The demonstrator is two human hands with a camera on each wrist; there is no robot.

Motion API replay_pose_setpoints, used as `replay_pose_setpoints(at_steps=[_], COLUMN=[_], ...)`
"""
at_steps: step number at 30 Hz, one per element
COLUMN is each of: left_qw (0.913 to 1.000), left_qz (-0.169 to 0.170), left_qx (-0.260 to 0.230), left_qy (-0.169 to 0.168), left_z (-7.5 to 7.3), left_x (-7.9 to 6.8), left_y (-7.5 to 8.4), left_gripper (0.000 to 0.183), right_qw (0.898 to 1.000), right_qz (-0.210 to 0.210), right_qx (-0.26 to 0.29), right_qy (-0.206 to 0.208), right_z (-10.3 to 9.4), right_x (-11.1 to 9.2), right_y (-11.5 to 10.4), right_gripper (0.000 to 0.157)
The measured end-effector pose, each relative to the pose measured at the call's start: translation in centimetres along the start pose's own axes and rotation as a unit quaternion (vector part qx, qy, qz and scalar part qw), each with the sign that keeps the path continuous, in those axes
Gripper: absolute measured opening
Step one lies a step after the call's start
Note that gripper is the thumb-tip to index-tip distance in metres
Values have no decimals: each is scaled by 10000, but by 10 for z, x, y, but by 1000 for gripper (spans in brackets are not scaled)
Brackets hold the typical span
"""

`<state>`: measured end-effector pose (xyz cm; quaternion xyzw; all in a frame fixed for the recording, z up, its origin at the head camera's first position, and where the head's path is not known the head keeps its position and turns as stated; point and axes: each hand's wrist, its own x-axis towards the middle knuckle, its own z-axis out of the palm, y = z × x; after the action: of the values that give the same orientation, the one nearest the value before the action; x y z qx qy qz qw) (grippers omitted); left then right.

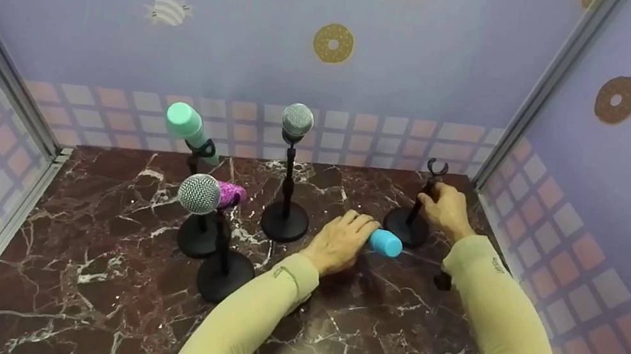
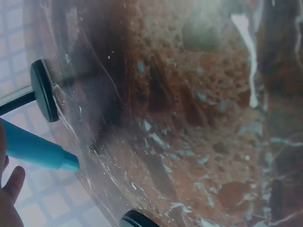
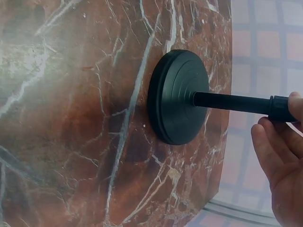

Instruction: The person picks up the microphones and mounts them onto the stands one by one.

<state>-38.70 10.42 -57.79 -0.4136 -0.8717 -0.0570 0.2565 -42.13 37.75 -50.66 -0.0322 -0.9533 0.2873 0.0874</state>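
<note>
My left hand (image 1: 337, 242) holds a blue microphone (image 1: 386, 243) low over the table, its end pointing right. In the left wrist view the blue microphone (image 2: 35, 145) tapers to a narrower tip, with only part of the hand showing at the edge. My right hand (image 1: 446, 210) grips the upright of a black microphone stand (image 1: 406, 227). At the top of that stand is a bare, C-shaped clip (image 1: 438, 167). The round stand base (image 3: 182, 97) rests on the table in the right wrist view, with fingers (image 3: 270, 146) around the pole's collar.
Three other stands hold microphones to the left: a mint-green microphone (image 1: 185, 120), a silver-headed one with a glittery pink handle (image 1: 231, 194), and another silver-headed microphone (image 1: 297, 120). A small black object (image 1: 442, 281) shows beside my right sleeve. Panel walls enclose the dark marbled table (image 1: 93, 294).
</note>
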Motion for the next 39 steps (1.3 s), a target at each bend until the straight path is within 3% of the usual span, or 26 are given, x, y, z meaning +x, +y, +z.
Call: replay_pose_setpoints(at_steps=[5,15,21,29,39], left_qw=[9976,9868,9808,9615,9476], left_qz=[-409,-1180,-1418,-1808,-2070], left_qx=[-538,-1107,-1298,-1906,-2237], left_qy=[126,90,331,808,957], left_z=[-5,-26,-33,-44,-52], left_x=[-3,-8,-2,4,3], left_y=[-14,-36,-42,-54,-61], left_gripper=[49,48,45,39,43], right_qw=[9995,9984,9975,9960,9946], right_qz=[-187,-170,-346,-416,-588], right_qx=[153,399,348,579,776], right_qy=[182,354,512,540,347], right_z=[8,21,23,31,39], right_x=[3,1,2,-4,-15], right_y=[-3,-8,-9,-13,-21], right_gripper=[37,34,32,30,29])
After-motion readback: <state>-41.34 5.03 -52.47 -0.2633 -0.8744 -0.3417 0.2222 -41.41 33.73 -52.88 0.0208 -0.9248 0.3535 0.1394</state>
